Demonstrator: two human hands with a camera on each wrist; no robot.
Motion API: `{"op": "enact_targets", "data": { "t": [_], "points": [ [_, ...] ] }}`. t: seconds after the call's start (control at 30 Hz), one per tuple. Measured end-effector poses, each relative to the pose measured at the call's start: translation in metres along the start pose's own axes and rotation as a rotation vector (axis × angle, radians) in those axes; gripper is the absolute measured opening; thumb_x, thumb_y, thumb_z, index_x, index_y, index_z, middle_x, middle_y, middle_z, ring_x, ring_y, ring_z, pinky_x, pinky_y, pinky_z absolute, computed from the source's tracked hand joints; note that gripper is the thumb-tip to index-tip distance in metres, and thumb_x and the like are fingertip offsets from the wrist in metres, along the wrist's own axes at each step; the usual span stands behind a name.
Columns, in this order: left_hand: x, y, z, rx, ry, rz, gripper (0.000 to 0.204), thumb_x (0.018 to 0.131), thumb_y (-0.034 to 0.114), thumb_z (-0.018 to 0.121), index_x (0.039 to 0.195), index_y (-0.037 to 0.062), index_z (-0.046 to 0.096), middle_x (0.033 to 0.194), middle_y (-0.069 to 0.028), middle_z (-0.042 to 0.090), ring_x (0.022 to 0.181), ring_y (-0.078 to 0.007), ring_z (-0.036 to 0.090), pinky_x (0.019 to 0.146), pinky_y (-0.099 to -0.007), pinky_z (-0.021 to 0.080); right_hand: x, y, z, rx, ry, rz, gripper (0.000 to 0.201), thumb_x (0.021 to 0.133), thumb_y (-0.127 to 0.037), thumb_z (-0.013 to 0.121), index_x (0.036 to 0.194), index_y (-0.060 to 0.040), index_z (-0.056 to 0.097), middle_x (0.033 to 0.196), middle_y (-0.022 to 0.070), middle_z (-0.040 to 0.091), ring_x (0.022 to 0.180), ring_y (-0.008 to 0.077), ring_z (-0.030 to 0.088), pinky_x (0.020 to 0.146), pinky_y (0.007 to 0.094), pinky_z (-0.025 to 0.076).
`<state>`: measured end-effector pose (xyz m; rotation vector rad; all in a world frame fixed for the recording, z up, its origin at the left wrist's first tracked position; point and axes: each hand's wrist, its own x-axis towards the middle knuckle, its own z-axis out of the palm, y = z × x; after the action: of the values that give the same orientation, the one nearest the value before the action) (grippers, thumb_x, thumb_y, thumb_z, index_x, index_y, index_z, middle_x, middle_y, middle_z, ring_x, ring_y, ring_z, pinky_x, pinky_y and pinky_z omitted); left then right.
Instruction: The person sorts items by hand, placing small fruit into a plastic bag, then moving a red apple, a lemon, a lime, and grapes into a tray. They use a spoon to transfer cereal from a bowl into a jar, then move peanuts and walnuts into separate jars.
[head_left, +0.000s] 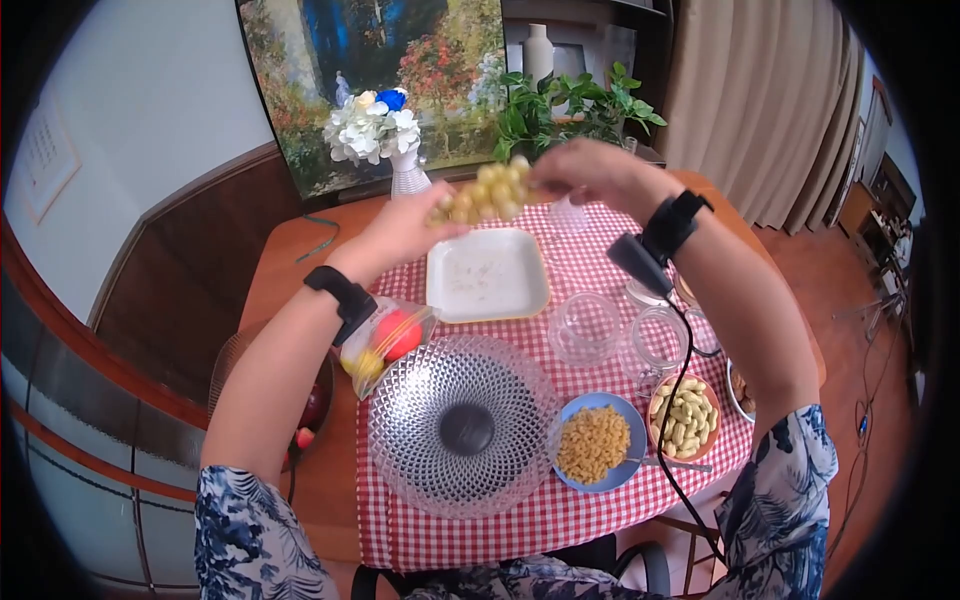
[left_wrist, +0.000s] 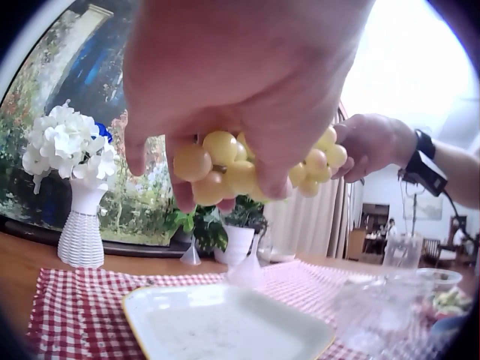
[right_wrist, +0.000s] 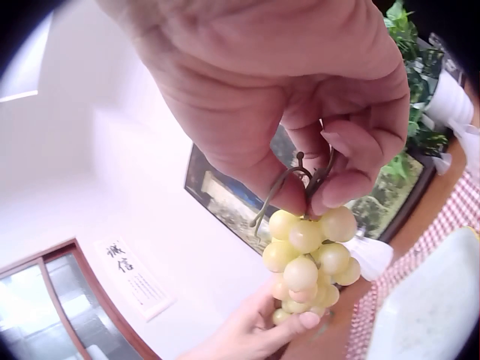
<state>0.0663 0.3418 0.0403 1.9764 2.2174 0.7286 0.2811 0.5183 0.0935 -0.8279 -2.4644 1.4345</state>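
A bunch of pale green grapes [head_left: 490, 192] is held up in the air between both hands, above the far part of the table. My left hand [head_left: 405, 230] grips the lower end of the bunch, thumb and fingers around the grapes in the left wrist view. At the other end my right hand [head_left: 592, 172] pinches the brown stem [right_wrist: 315, 178] between thumb and fingertips. Below the grapes lies a white square dish [head_left: 490, 290] with a few small specks in it.
Nearest me stand a large glass bowl [head_left: 400, 440], a blue plate [head_left: 568, 478] of yellow pasta-like pieces and a bowl of peanuts [head_left: 685, 418]. Clear glass containers [head_left: 585, 330] sit right of the dish, bagged fruit [head_left: 402, 336] to its left. A flower vase [head_left: 408, 178] stands behind.
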Motion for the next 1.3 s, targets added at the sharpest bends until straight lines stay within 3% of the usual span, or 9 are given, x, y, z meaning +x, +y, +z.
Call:
{"op": "enact_targets", "data": {
  "t": [0.07, 0.2, 0.37, 0.5, 0.53, 0.63, 0.8, 1.0, 1.3],
  "points": [
    [-0.002, -0.018, 0.024, 0.236, -0.179, 0.106, 0.040, 0.087, 0.034, 0.072, 0.112, 0.0078, 0.056, 0.099, -0.0209, 0.069, 0.095, -0.0405, 0.067, 0.083, -0.0468, 0.052, 0.011, 0.036, 0.022, -0.265, -0.048, 0.055, 0.017, 0.084, -0.024, 0.067, 0.078, -0.0083, 0.067, 0.072, -0.0031, 0.058, 0.061, 0.0059, 0.046, 0.051, 0.0227, 0.034],
    [0.005, -0.001, 0.014, 0.440, -0.162, 0.186, 0.040, 0.085, 0.036, 0.073, 0.110, 0.0088, 0.056, 0.094, -0.0208, 0.068, 0.090, -0.0412, 0.067, 0.082, -0.0488, 0.052, 0.029, 0.065, 0.038, -0.047, -0.027, 0.084, 0.021, 0.075, -0.018, 0.073, 0.061, -0.0069, 0.062, 0.057, 0.0009, 0.055, 0.047, 0.0095, 0.047, 0.042, 0.0281, 0.035],
    [0.017, 0.027, -0.033, 0.394, 0.010, 0.216, 0.039, 0.085, 0.035, 0.073, 0.109, 0.0090, 0.058, 0.088, -0.0198, 0.068, 0.085, -0.0421, 0.067, 0.074, -0.0473, 0.054, 0.013, 0.022, -0.010, 0.042, -0.033, -0.011, 0.020, 0.089, -0.030, 0.066, 0.091, -0.0107, 0.072, 0.076, -0.0064, 0.059, 0.065, 0.0039, 0.050, 0.055, 0.0213, 0.036],
    [0.005, 0.007, 0.009, 0.451, -0.266, 0.080, 0.036, 0.088, 0.037, 0.069, 0.115, 0.0140, 0.060, 0.099, -0.0163, 0.070, 0.110, -0.0347, 0.063, 0.105, -0.0577, 0.032, 0.030, 0.067, 0.010, -0.077, -0.188, 0.081, 0.017, 0.086, -0.027, 0.070, 0.086, -0.0100, 0.070, 0.073, -0.0059, 0.056, 0.063, 0.0052, 0.046, 0.056, 0.0214, 0.036],
    [0.003, 0.000, 0.022, 0.463, -0.373, 0.035, 0.037, 0.088, 0.037, 0.069, 0.117, 0.0148, 0.060, 0.101, -0.0158, 0.070, 0.115, -0.0336, 0.060, 0.110, -0.0592, 0.026, 0.031, 0.084, 0.023, -0.029, -0.174, 0.065, 0.024, 0.080, -0.023, 0.071, 0.063, -0.0080, 0.062, 0.061, -0.0006, 0.055, 0.051, 0.0062, 0.044, 0.043, 0.0232, 0.030],
    [0.008, 0.004, 0.018, 0.506, -0.345, 0.007, 0.039, 0.088, 0.036, 0.070, 0.118, 0.0140, 0.060, 0.102, -0.0162, 0.070, 0.119, -0.0344, 0.058, 0.113, -0.0605, 0.022, 0.019, 0.061, 0.023, -0.011, -0.129, 0.049, 0.021, 0.080, -0.021, 0.070, 0.065, -0.0085, 0.064, 0.062, -0.0016, 0.055, 0.052, 0.0070, 0.046, 0.045, 0.0245, 0.033],
    [0.018, 0.034, -0.053, 0.325, -0.078, 0.064, 0.046, 0.087, 0.035, 0.071, 0.123, 0.0084, 0.057, 0.106, -0.0222, 0.068, 0.101, -0.0390, 0.066, 0.085, -0.0407, 0.053, -0.004, 0.001, -0.026, 0.060, -0.074, -0.029, 0.021, 0.088, -0.026, 0.070, 0.098, -0.0079, 0.073, 0.081, -0.0042, 0.064, 0.070, 0.0051, 0.055, 0.060, 0.0203, 0.041],
    [-0.005, -0.003, 0.020, 0.415, -0.373, 0.044, 0.039, 0.090, 0.037, 0.067, 0.122, 0.0146, 0.060, 0.116, -0.0142, 0.067, 0.121, -0.0325, 0.057, 0.110, -0.0688, 0.019, 0.009, 0.070, 0.025, -0.237, -0.178, 0.093, 0.032, 0.084, -0.035, 0.072, 0.096, -0.0051, 0.073, 0.089, 0.0024, 0.068, 0.080, 0.0128, 0.060, 0.068, 0.0287, 0.049],
    [-0.108, 0.005, -0.094, 0.366, -0.202, -0.038, 0.038, 0.090, 0.036, 0.067, 0.114, 0.0078, 0.058, 0.110, -0.0144, 0.066, 0.116, -0.0336, 0.059, 0.110, -0.0645, 0.027, -0.045, -0.037, 0.086, -0.024, -0.195, -0.208, 0.019, 0.087, -0.025, 0.071, 0.091, -0.0073, 0.075, 0.079, -0.0019, 0.067, 0.069, 0.0064, 0.057, 0.061, 0.0237, 0.044]
  ]
}}
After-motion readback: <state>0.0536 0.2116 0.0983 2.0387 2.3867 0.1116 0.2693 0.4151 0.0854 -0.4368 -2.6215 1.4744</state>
